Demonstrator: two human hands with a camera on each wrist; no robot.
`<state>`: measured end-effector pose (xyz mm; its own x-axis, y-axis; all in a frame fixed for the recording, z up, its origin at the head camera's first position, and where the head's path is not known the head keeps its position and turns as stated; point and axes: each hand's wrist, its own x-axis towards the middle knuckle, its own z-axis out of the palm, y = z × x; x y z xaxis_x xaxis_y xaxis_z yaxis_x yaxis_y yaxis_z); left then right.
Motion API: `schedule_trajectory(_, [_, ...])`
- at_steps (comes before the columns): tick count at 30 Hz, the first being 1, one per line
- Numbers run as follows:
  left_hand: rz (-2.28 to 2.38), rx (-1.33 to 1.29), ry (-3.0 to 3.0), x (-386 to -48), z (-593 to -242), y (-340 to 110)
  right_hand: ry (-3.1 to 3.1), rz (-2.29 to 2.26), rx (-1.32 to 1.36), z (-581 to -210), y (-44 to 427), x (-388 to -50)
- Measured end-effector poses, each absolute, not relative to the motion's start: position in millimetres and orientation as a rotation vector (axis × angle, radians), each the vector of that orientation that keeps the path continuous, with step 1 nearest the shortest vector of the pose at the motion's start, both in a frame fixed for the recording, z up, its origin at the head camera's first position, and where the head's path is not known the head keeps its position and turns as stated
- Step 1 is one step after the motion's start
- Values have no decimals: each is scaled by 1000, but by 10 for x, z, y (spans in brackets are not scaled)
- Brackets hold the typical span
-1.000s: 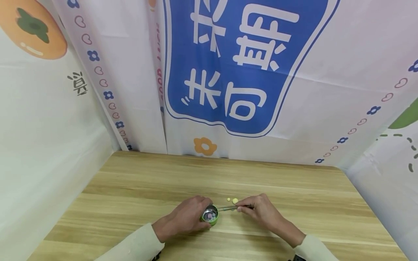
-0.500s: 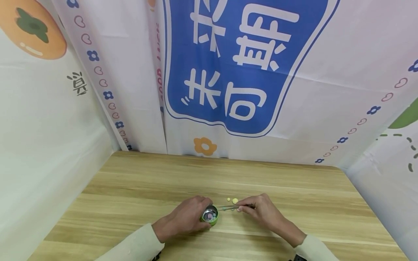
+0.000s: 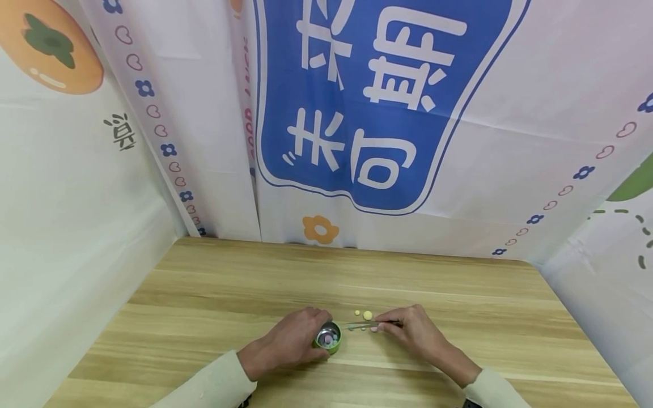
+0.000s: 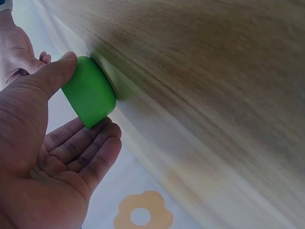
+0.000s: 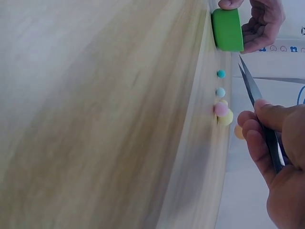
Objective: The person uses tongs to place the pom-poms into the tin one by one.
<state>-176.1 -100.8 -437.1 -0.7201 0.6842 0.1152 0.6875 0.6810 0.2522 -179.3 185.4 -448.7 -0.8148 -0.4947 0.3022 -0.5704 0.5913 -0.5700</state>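
A small green cup point(image 3: 334, 349) with a shiny metal-looking inside stands on the wooden table; a pink ball and several pale ones lie in it. My left hand point(image 3: 293, 339) holds the cup between thumb and fingers, its green wall point(image 4: 89, 93) filling the grip in the left wrist view. My right hand point(image 3: 414, 330) pinches metal tweezers point(image 5: 252, 87), whose slightly parted tips point at the cup with nothing visible between them. Below the tweezers in the right wrist view are a teal ball point(image 5: 220, 74), a light blue ball point(image 5: 220, 92), a pink ball point(image 5: 221, 109) and a yellow ball point(image 5: 227, 118).
A smaller yellow ball point(image 3: 357, 313) lies beside the larger yellow one, just beyond the tweezers. The wooden table point(image 3: 245, 277) is bounded by printed white cloth point(image 3: 224, 141) at the back and both sides.
My right hand has drawn slightly right with the tweezers, so their tips sit a bit farther from the cup and the pink ball shows more. The left hand and cup stay put.
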Motion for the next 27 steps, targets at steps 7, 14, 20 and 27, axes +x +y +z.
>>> schedule_trajectory(7, [-465, -1178, -2873, -1754, -4364, -1015, -2766, 983, 865, -4501, 1879, -1796])
schedule_trajectory(14, [-470, -1180, -2877, -1760, -4373, -1011, -2805, 956, 829, -4525, 1895, -1801])
schedule_trajectory(20, [-466, -1171, -2883, -1760, -4379, -1014, -2824, 944, 809, -4529, 1906, -1807])
schedule_trajectory(27, [-453, -1171, -2876, -1756, -4383, -1011, -2836, 952, 806, -4545, 1926, -1824])
